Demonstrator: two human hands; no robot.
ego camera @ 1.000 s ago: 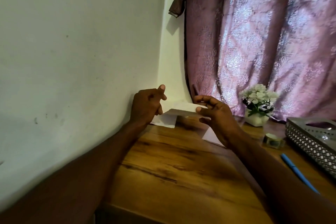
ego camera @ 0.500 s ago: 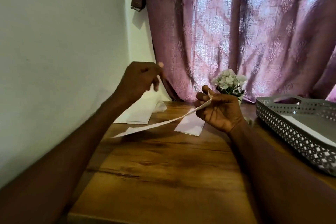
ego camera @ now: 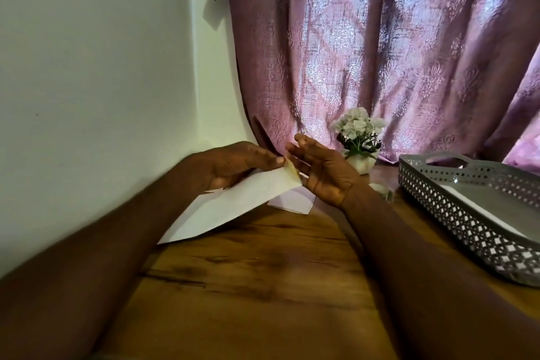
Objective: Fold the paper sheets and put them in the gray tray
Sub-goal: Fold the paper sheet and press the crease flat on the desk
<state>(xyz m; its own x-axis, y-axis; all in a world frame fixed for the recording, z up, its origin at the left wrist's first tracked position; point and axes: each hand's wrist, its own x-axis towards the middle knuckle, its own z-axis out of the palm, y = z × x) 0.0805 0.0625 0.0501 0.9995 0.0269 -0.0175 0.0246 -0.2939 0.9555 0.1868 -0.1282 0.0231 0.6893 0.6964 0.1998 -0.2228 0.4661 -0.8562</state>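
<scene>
White paper sheet (ego camera: 233, 207) is being pinched at its far corner by the left hand (ego camera: 233, 164), while the right hand (ego camera: 324, 172), fingers straight, is steadying it above the wooden table (ego camera: 263, 286). Folding looks barely begun; another sheet (ego camera: 292, 203) is waiting behind, and the gray tray (ego camera: 467, 213) is already holding some paper.

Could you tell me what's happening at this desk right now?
A person is folding a white paper sheet above the wooden desk. The left hand pinches its far corner, and the right hand meets it there with fingers nearly straight. Another sheet lies behind. The gray tray on the right already holds paper.
</scene>
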